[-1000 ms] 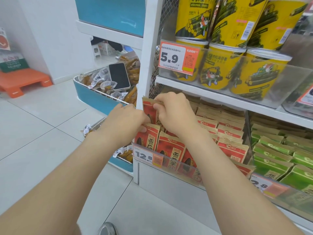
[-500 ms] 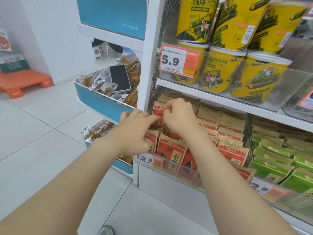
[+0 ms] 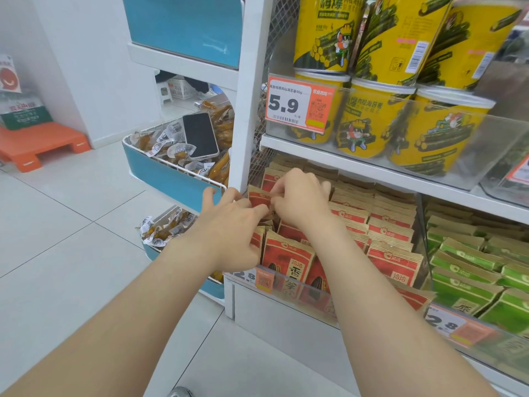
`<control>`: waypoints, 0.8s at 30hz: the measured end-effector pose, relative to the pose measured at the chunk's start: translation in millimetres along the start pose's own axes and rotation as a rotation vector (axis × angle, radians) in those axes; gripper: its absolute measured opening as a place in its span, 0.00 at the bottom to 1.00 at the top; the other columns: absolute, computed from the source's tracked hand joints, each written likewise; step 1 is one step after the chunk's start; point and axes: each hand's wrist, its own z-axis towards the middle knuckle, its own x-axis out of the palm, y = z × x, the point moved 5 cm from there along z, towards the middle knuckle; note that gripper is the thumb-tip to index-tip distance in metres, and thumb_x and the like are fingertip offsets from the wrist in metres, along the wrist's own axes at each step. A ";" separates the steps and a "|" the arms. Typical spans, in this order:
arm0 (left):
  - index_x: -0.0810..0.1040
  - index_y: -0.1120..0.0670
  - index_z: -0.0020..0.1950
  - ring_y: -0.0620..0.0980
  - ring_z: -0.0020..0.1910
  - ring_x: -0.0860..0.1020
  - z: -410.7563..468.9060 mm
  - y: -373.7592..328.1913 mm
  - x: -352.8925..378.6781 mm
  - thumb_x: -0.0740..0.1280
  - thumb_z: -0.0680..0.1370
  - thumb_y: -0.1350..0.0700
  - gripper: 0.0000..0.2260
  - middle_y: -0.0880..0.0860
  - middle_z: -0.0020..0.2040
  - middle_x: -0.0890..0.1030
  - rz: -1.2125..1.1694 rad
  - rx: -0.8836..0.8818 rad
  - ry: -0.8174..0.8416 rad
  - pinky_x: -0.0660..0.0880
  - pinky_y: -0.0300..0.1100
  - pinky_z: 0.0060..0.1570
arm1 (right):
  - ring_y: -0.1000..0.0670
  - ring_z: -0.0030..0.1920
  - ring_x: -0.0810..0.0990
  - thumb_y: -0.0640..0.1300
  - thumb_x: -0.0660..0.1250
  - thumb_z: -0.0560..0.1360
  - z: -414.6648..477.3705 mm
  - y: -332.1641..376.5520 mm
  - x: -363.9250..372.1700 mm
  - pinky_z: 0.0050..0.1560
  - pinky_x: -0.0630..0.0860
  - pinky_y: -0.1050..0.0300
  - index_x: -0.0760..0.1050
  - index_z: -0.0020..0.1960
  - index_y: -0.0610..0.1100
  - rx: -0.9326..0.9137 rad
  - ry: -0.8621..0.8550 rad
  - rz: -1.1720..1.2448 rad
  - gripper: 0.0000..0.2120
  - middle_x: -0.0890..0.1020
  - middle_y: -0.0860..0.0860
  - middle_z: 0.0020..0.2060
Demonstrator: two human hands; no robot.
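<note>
Red and brown sunflower-seed packets (image 3: 289, 255) stand in rows on the lower shelf (image 3: 286, 319) of a white store rack. My right hand (image 3: 300, 197) pinches the top edge of one red packet (image 3: 259, 197) at the left end of the rows. My left hand (image 3: 233, 224) reaches in beside it, thumb and forefinger at that packet's lower edge, the other fingers spread. Both forearms stretch in from the bottom of the view.
Yellow seaweed-roll tubs (image 3: 369, 116) fill the upper shelf behind a 5.9 price tag (image 3: 299, 106). Green packets (image 3: 472, 270) lie to the right. A black phone (image 3: 200, 136) rests on wrapped snacks in a blue-fronted bin (image 3: 169, 176). An orange platform (image 3: 40, 143) sits on the tiled floor.
Both hands have moved deeper and slightly lower into the left row with the red packet. My left fingers have spread apart.
</note>
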 end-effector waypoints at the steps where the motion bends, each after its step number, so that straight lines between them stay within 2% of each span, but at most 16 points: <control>1: 0.74 0.43 0.65 0.55 0.65 0.67 -0.5 0.3 0.3 0.62 0.71 0.44 0.21 0.46 0.54 0.76 0.000 -0.002 0.005 0.56 0.68 0.71 | 0.42 0.62 0.80 0.43 0.70 0.80 -1.0 0.1 -3.4 0.63 0.70 0.44 0.86 0.55 0.53 -0.028 -0.041 0.034 0.09 0.86 0.50 0.52; 4: 0.75 0.41 0.67 0.54 0.66 0.67 -1.9 0.9 -1.0 0.63 0.72 0.45 0.22 0.46 0.56 0.76 -0.026 -0.013 0.013 0.55 0.69 0.72 | 0.41 0.60 0.80 0.44 0.67 0.83 -8.5 -0.4 -21.0 0.56 0.80 0.44 0.85 0.59 0.50 -0.119 -0.157 0.131 0.08 0.86 0.47 0.53; 8: 0.77 0.41 0.67 0.54 0.67 0.67 -7.5 -5.3 -9.8 0.56 0.69 0.45 0.27 0.45 0.59 0.77 -0.081 -0.045 0.033 0.56 0.69 0.73 | 0.42 0.51 0.85 0.48 0.68 0.83 -29.3 -3.1 -39.9 0.48 0.83 0.44 0.84 0.59 0.51 -0.301 -0.298 0.086 0.08 0.88 0.51 0.46; 11: 0.77 0.42 0.70 0.55 0.68 0.67 -12.7 -11.8 -19.6 0.58 0.71 0.48 0.27 0.45 0.62 0.79 -0.157 -0.073 0.003 0.56 0.66 0.72 | 0.43 0.45 0.86 0.47 0.70 0.83 -48.2 -10.8 -54.5 0.43 0.82 0.44 0.84 0.59 0.48 -0.388 -0.460 0.138 0.08 0.88 0.51 0.44; 14: 0.80 0.45 0.65 0.56 0.65 0.70 -15.8 -17.2 -30.7 0.62 0.74 0.59 0.21 0.48 0.58 0.81 -0.227 -0.133 -0.149 0.61 0.61 0.68 | 0.49 0.42 0.84 0.44 0.69 0.83 -71.2 -20.2 -80.4 0.41 0.81 0.46 0.84 0.59 0.46 -0.399 -0.669 0.252 0.07 0.87 0.53 0.44; 16: 0.82 0.46 0.62 0.57 0.64 0.75 -19.2 -20.4 -39.2 0.63 0.77 0.59 0.17 0.48 0.58 0.83 -0.306 -0.181 -0.313 0.68 0.59 0.66 | 0.51 0.40 0.83 0.41 0.69 0.83 -88.5 -28.0 -98.7 0.39 0.81 0.48 0.83 0.58 0.43 -0.382 -0.794 0.351 0.06 0.85 0.53 0.44; 18: 0.82 0.48 0.57 0.54 0.61 0.78 -24.5 -27.0 -48.2 0.64 0.79 0.58 0.11 0.48 0.57 0.83 -0.495 -0.206 -0.483 0.75 0.57 0.62 | 0.49 0.39 0.83 0.40 0.70 0.83 -104.2 -36.4 -113.7 0.37 0.79 0.52 0.81 0.57 0.41 -0.347 -0.869 0.440 0.05 0.84 0.52 0.44; 20: 0.80 0.49 0.54 0.48 0.56 0.78 -29.7 -39.9 -56.0 0.65 0.80 0.59 0.07 0.47 0.54 0.80 -0.680 -0.194 -0.614 0.76 0.51 0.58 | 0.50 0.37 0.81 0.40 0.69 0.83 -115.7 -44.0 -121.0 0.36 0.76 0.54 0.80 0.57 0.42 -0.289 -0.872 0.516 0.04 0.83 0.52 0.43; 22: 0.78 0.50 0.55 0.44 0.53 0.78 -32.9 -58.7 -63.0 0.65 0.82 0.60 0.06 0.47 0.54 0.79 -0.774 -0.117 -0.693 0.76 0.46 0.55 | 0.50 0.36 0.81 0.42 0.69 0.83 -122.8 -52.9 -121.6 0.36 0.76 0.48 0.78 0.57 0.44 -0.213 -0.836 0.619 0.03 0.83 0.53 0.41; 24: 0.78 0.50 0.59 0.42 0.55 0.78 -34.8 -80.7 -67.8 0.64 0.84 0.60 0.07 0.47 0.57 0.77 -0.828 0.009 -0.727 0.76 0.44 0.57 | 0.47 0.36 0.83 0.44 0.69 0.83 -129.6 -62.1 -121.0 0.36 0.78 0.41 0.77 0.57 0.47 -0.122 -0.806 0.751 0.03 0.83 0.53 0.40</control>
